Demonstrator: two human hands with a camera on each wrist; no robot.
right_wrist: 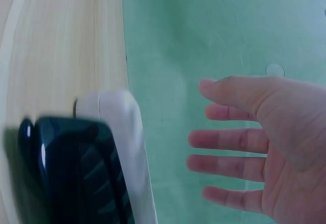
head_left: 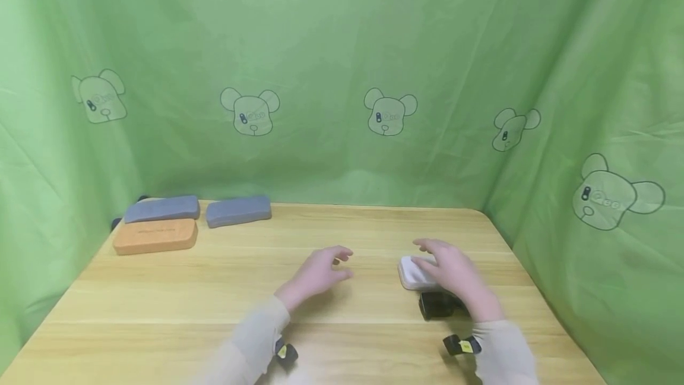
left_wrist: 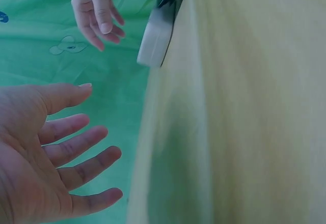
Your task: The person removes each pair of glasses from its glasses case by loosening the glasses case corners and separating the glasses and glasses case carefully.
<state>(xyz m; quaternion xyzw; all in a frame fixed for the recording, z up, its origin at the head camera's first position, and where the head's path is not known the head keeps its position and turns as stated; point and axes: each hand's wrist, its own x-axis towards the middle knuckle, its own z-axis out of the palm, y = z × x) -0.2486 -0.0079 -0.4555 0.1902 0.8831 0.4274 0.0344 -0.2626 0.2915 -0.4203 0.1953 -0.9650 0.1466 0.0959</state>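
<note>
A white, rounded glasses case (head_left: 410, 275) lies on the right half of the wooden table. Just in front of it is a pair of dark glossy sunglasses (head_left: 436, 305), whose lens (right_wrist: 76, 173) shows large in the right wrist view. My right hand (head_left: 453, 269) hovers above the case, fingers loosely spread and nothing in its grasp. Part of the case is hidden under that hand in the head view. Over the middle of the table is my left hand (head_left: 320, 271), relaxed and empty, palm turned toward the right. Its fingers (left_wrist: 84, 173) are apart in the left wrist view.
At the back left lie an orange case (head_left: 155, 237) and two blue-grey cases (head_left: 162, 210) (head_left: 238, 212). Small black items (head_left: 115, 223) peek out behind them at the table's edge. A green curtain (head_left: 331, 153) with bear-head prints encloses the table (head_left: 240, 302) at the back and sides.
</note>
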